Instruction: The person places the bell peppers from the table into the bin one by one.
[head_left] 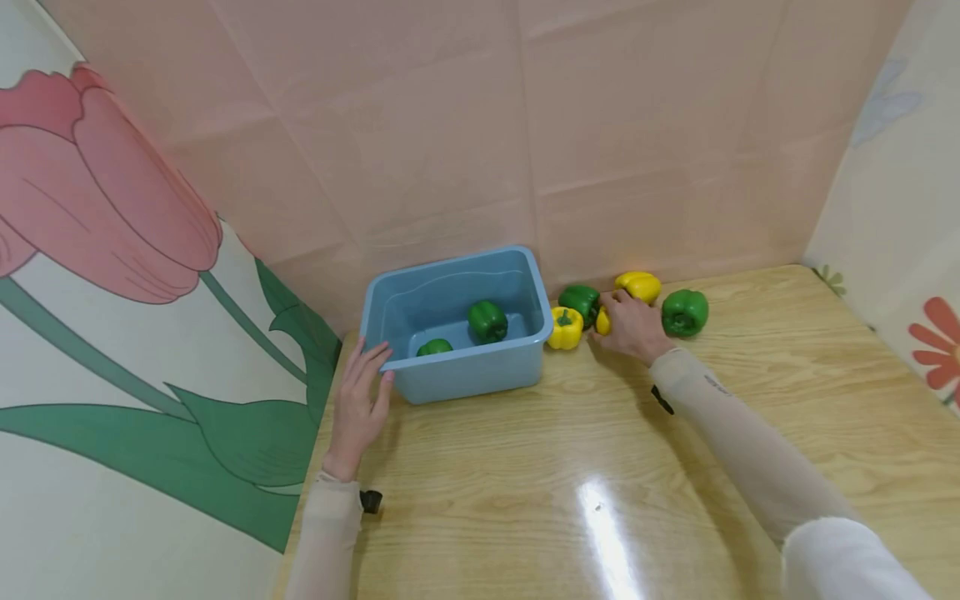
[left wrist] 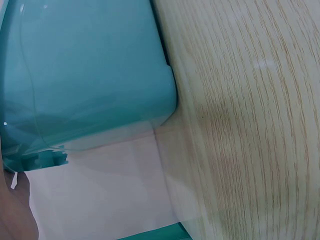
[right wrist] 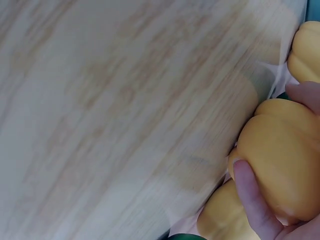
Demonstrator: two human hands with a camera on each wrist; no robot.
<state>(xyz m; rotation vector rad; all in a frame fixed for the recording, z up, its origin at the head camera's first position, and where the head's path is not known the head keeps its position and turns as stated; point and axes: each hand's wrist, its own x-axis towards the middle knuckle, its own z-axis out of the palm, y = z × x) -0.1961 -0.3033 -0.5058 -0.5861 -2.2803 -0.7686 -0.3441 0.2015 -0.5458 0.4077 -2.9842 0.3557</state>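
At the back of the table, my right hand (head_left: 632, 327) holds a yellow bell pepper (right wrist: 282, 152), thumb on one side and fingers on the other; in the head view the hand covers most of it. Around it sit a green bell pepper (head_left: 579, 303), a yellow one (head_left: 565, 328) against the bin, another yellow one (head_left: 638, 286) behind, and a green one (head_left: 686, 313) to the right. My left hand (head_left: 360, 412) rests at the front left corner of the blue bin (head_left: 468, 375), fingers extended over its rim. Inside the bin lie two green peppers (head_left: 488, 322).
The wooden table (head_left: 495, 483) meets a pink cloth-covered wall (head_left: 420, 125) behind the bin. A wall with painted tulips (head_left: 142, 192) borders the left, and a flower-decorated wall (head_left: 892, 217) stands at the right.
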